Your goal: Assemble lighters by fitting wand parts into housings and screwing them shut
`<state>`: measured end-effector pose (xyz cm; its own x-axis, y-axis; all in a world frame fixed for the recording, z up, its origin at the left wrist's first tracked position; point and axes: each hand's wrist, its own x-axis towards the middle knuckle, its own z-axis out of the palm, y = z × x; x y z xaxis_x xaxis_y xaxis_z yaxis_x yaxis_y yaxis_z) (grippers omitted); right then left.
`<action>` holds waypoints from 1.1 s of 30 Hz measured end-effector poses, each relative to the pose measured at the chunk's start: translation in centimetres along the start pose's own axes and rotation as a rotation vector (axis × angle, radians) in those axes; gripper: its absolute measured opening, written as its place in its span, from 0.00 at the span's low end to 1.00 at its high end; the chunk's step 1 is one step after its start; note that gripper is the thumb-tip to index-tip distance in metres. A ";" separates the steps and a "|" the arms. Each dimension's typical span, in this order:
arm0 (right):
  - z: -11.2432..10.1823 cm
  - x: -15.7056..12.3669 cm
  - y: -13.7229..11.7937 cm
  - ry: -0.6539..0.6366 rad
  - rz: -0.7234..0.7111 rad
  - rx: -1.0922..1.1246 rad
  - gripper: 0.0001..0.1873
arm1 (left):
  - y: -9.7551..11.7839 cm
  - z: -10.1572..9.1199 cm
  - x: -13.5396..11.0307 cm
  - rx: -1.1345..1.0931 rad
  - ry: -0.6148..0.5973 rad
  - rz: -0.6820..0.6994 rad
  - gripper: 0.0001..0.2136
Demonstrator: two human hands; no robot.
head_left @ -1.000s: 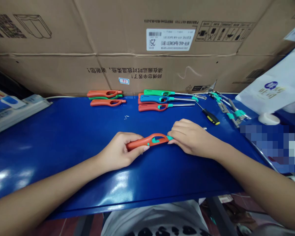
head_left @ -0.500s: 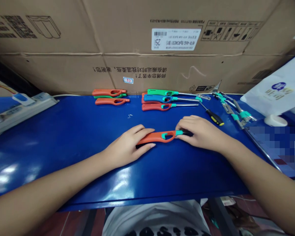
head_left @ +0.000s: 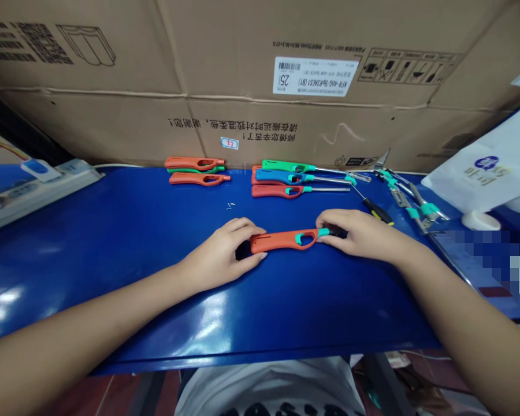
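An orange long-nosed lighter with a teal trigger lies across the blue table, held at both ends. My left hand curls round its butt end, thumb below and fingers on top. My right hand is closed over its teal nose end, hiding the metal tube. Behind it lie two groups of lighters: orange and green handle shells to the left, and green, blue and orange lighters with metal tubes to the right.
A black-and-yellow screwdriver lies just beyond my right hand. Loose metal tubes with teal fittings sit at the right, beside a white bag. Cardboard boxes wall the back. A power strip sits at the left.
Both hands and the orange lighter have shifted a little to the right and away from me. The lighter has rolled so it lies flatter on the table. My grip on both ends persists.
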<state>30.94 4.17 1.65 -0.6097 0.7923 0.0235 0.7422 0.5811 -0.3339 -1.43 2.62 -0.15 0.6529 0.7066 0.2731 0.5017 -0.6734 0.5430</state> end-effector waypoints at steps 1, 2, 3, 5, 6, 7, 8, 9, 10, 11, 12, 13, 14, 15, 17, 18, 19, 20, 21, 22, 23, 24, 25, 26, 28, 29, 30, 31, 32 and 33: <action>-0.1 0.0 0.0 -0.010 -0.006 0.002 0.09 | 0.0 0.0 0.0 -0.002 -0.004 -0.002 0.16; -0.3 -0.1 0.0 -0.017 -0.011 0.006 0.09 | 0.1 -0.1 0.0 -0.005 -0.005 -0.001 0.15; -0.4 -0.2 -0.1 -0.021 -0.014 0.011 0.09 | 0.1 -0.1 -0.1 -0.008 -0.004 0.001 0.15; -0.6 -0.3 -0.3 -0.024 -0.017 0.025 0.08 | 0.1 0.0 -0.1 -0.010 0.002 0.007 0.14; -0.8 -0.4 -0.3 -0.023 -0.020 0.035 0.08 | 0.1 0.0 -0.1 -0.011 0.007 0.011 0.14; -0.9 -0.4 -0.4 -0.020 -0.025 0.046 0.08 | 0.0 0.1 0.0 -0.013 0.012 0.012 0.14; -1.1 -0.5 -0.3 -0.013 -0.030 0.056 0.09 | 0.0 0.1 0.0 -0.014 0.016 0.011 0.14; -1.4 -0.5 -0.1 0.004 -0.030 0.060 0.10 | -0.1 0.1 0.0 -0.016 0.017 0.006 0.14; -1.7 -0.6 0.2 0.040 -0.018 0.052 0.11 | -0.1 0.1 0.0 -0.018 0.015 0.001 0.15; -2.1 -0.7 0.7 0.088 0.012 0.029 0.13 | -0.2 0.1 0.1 -0.020 0.010 -0.005 0.15; -2.5 -0.9 1.4 0.149 0.066 -0.016 0.14 | -0.2 0.0 0.1 -0.020 0.001 -0.012 0.16; -2.9 -1.1 2.2 0.222 0.146 -0.079 0.15 | -0.3 -0.1 0.1 -0.019 -0.007 -0.015 0.16; -3.3 -1.4 3.1 0.261 0.255 -0.156 0.16 | -0.3 -0.2 0.1 -0.017 -0.015 -0.014 0.16; -3.6 -1.7 4.2 0.273 0.372 -0.238 0.17 | -0.3 -0.4 0.1 -0.016 -0.024 -0.013 0.16; -4.0 -2.1 6.1 0.235 0.565 -0.337 0.18 | -0.3 -0.5 0.1 -0.014 -0.036 -0.017 0.16; -4.0 -2.3 7.0 0.208 0.605 -0.339 0.17 | -0.3 -0.6 0.1 -0.012 -0.039 -0.024 0.16; -3.9 -2.4 7.7 0.161 0.646 -0.325 0.16 | -0.3 -0.6 0.1 -0.010 -0.041 -0.036 0.16; -3.9 -2.6 8.2 0.082 0.709 -0.288 0.15 | -0.3 -0.6 0.1 -0.007 -0.044 -0.052 0.16; -3.9 -2.7 8.5 0.031 0.743 -0.254 0.14 | -0.3 -0.6 0.1 -0.005 -0.046 -0.068 0.16; -4.0 -2.8 8.7 -0.011 0.775 -0.222 0.13 | -0.3 -0.6 0.1 -0.005 -0.048 -0.082 0.16; -4.3 -3.0 8.6 -0.036 0.802 -0.197 0.12 | -0.3 -0.5 0.1 -0.007 -0.050 -0.093 0.16; -4.7 -3.2 8.4 -0.037 0.821 -0.181 0.10 | -0.2 -0.5 0.1 -0.010 -0.051 -0.100 0.16; -5.1 -3.4 8.0 -0.028 0.844 -0.168 0.09 | -0.2 -0.4 0.1 -0.014 -0.052 -0.103 0.16; -5.6 -3.6 7.5 -0.015 0.872 -0.158 0.08 | -0.2 -0.4 0.1 -0.018 -0.052 -0.100 0.16; -6.4 -3.5 6.0 0.078 0.898 -0.133 0.10 | 0.0 -0.4 0.1 -0.019 -0.053 -0.083 0.16; -6.5 -3.2 4.9 0.165 0.881 -0.145 0.12 | 0.1 -0.3 0.0 -0.015 -0.054 -0.069 0.16; -6.4 -2.7 3.8 0.354 0.811 -0.128 0.15 | 0.2 -0.3 -0.1 -0.007 -0.051 -0.053 0.16; -6.1 -2.0 2.5 0.492 0.692 -0.049 0.17 | 0.3 -0.3 -0.1 0.003 -0.047 -0.036 0.16; -5.5 -1.2 1.2 0.549 0.597 0.061 0.18 | 0.3 -0.3 -0.2 0.016 -0.043 -0.019 0.16; -4.8 -0.3 -0.1 0.562 0.516 0.147 0.19 | 0.4 -0.2 -0.3 0.029 -0.041 -0.005 0.17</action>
<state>32.35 4.74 6.17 0.0646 0.9542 0.2921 0.8256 0.1133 -0.5528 -1.53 2.19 0.17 0.6727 0.7008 0.2373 0.5210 -0.6764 0.5207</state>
